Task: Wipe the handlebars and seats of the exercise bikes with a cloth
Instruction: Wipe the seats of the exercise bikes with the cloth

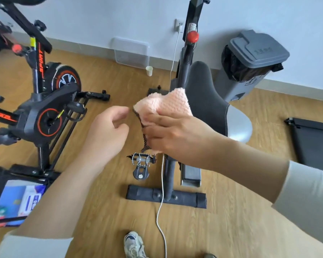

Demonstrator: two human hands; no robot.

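Note:
My right hand (pixel 172 135) grips a fluffy pink cloth (pixel 165 104) with a dark patterned edge, held in the air just left of the grey bike's seat. That dark grey seat (pixel 207 101) with a silver rear belongs to the grey exercise bike (pixel 168 175) in the middle. My left hand (pixel 108 131) hovers beside the cloth with fingers loosely curled and nothing in it. A black and orange exercise bike (pixel 47 112) stands at the left. Neither bike's handlebars can be seen.
A grey lidded bin (pixel 254 60) stands by the wall at right. A paper cup (pixel 149 70) and a clear box (pixel 131 53) sit near the skirting. A white cable (pixel 161 216) trails over the wood floor. My shoe (pixel 134 244) is at the bottom. A black mat edge (pixel 313 144) lies far right.

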